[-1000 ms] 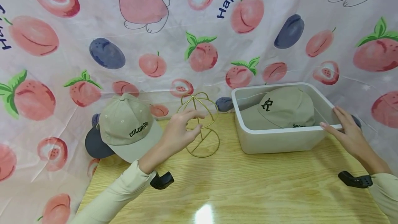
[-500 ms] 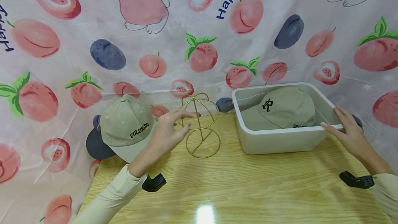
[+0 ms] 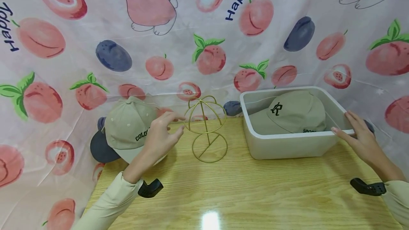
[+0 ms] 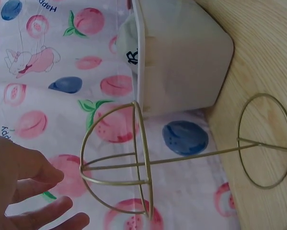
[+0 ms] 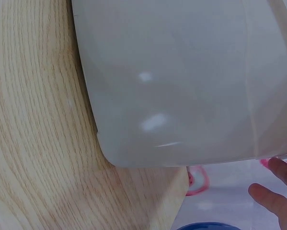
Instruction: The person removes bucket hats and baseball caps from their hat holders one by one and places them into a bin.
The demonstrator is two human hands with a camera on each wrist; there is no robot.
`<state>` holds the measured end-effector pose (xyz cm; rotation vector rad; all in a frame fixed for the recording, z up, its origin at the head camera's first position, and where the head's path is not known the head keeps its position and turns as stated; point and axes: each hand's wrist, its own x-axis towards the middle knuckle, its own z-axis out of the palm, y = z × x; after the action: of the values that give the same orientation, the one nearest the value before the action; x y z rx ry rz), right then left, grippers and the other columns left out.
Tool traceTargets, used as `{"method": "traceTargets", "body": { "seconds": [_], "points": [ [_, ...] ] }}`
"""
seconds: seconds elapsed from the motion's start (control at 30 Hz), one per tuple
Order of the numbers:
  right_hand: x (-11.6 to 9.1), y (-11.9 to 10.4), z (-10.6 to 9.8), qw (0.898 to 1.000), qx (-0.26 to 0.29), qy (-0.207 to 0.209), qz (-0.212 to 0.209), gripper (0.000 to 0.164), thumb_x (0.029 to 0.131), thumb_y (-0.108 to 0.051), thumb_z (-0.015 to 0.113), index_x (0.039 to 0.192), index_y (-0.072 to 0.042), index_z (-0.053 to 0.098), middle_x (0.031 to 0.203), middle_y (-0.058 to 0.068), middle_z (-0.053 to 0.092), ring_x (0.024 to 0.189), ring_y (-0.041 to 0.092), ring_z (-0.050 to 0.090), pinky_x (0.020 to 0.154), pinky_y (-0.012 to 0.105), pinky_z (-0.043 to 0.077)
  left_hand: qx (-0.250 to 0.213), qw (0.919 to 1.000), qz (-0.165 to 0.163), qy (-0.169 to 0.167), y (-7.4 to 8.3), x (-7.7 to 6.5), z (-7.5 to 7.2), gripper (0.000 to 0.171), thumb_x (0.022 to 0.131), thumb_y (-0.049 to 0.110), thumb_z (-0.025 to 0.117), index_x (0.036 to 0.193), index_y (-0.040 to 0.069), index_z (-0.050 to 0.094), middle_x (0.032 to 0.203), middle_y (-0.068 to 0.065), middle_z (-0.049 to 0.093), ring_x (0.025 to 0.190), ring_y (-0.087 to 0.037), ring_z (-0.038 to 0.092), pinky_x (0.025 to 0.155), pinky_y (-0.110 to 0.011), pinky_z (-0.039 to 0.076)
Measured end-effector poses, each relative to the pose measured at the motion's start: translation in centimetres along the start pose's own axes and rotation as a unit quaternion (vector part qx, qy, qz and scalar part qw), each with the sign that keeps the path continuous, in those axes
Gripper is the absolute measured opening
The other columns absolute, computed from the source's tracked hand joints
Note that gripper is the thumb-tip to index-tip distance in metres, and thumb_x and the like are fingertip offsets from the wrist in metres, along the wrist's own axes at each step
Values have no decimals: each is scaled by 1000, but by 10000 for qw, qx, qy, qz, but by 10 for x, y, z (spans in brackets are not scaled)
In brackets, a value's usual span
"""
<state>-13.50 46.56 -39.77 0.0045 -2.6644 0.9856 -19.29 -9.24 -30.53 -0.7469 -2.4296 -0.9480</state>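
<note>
My left hand [image 3: 161, 133] hovers with relaxed fingers before the beige COLORADO cap [image 3: 123, 123], holding nothing and hiding part of its lettering. To its right a gold wire hat stand [image 3: 205, 123] stands upright and bare; in the left wrist view my fingers are apart from the stand's wire dome [image 4: 145, 163]. A white bin [image 3: 287, 147] holds another beige cap [image 3: 297, 111] with a black emblem. My right hand [image 3: 361, 136] rests on the bin's front right corner, thumb at the front rim. Two fingertips [image 5: 265, 194] show beside the bin in the right wrist view.
A dark cap [image 3: 103, 147] sits partly behind the COLORADO cap. All stand on a wooden table [image 3: 255, 191] against a fruit-printed cloth [image 3: 179, 45]. Black wrist mounts [image 3: 150, 188] project from both sleeves.
My left hand has moved left from in front of the hat stand to in front of the COLORADO cap. My right hand stays at the bin's corner; the view shifts slightly.
</note>
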Motion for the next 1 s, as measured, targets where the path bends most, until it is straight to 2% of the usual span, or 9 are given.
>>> {"method": "traceTargets", "body": {
  "seconds": [0.13,0.37,0.5,0.6,0.7,0.83,0.93,1.0],
  "points": [
    [0,1,0,10000,-34,11,7,77,94,-27,54,151,-3,7,157,16,-2,138,46,0,100,71,0,36,9997,-223,77,-5,-2,-5,19,82,6,68,100,11,70,104,-4,65,96,-22,61,70,-40,51],
    [0,1,1,10000,-43,22,4,77,94,-27,54,151,-3,8,157,16,-2,138,47,0,100,71,0,270,9987,-363,238,-13,-4,-13,19,81,7,69,99,12,69,105,0,65,93,-18,61,67,-34,47],
    [0,1,1,10000,-27,39,0,77,94,-27,54,151,-3,7,157,17,-2,138,46,0,100,71,0,367,9976,-491,309,-16,-5,-16,21,80,8,69,100,14,69,102,0,65,74,-15,56,60,-32,42],
    [0,0,2,9999,-107,98,18,77,94,-27,54,151,-1,8,156,19,-1,138,46,0,101,70,1,401,9968,-610,340,-19,-6,-18,21,80,8,69,101,14,68,101,-2,64,68,-16,51,57,-32,40],
    [-1,-1,3,9997,-200,159,29,78,94,-26,55,150,1,8,156,21,0,138,47,1,101,69,2,389,9958,-734,385,-22,-8,-20,23,81,7,68,103,12,68,105,-4,64,81,-21,58,63,-36,45],
    [0,-1,4,9995,-265,193,2,78,93,-26,55,149,2,8,155,23,0,138,48,1,101,69,2,431,9948,-777,505,-28,-9,-25,28,81,6,67,108,9,66,112,-9,62,100,-28,58,75,-45,47],
    [1,-2,4,9994,-287,181,28,78,94,-27,54,150,1,8,156,21,-1,138,47,0,102,69,1,525,9935,-816,598,-33,-10,-30,31,81,6,67,112,8,65,115,-12,60,100,-31,57,73,-45,45],
    [0,-2,4,9995,-274,181,42,78,94,-27,54,150,0,8,156,20,-1,139,46,0,102,68,1,605,9921,-890,644,-35,-9,-33,33,81,7,67,114,9,64,117,-12,59,91,-32,57,65,-43,44]
  ]
}}
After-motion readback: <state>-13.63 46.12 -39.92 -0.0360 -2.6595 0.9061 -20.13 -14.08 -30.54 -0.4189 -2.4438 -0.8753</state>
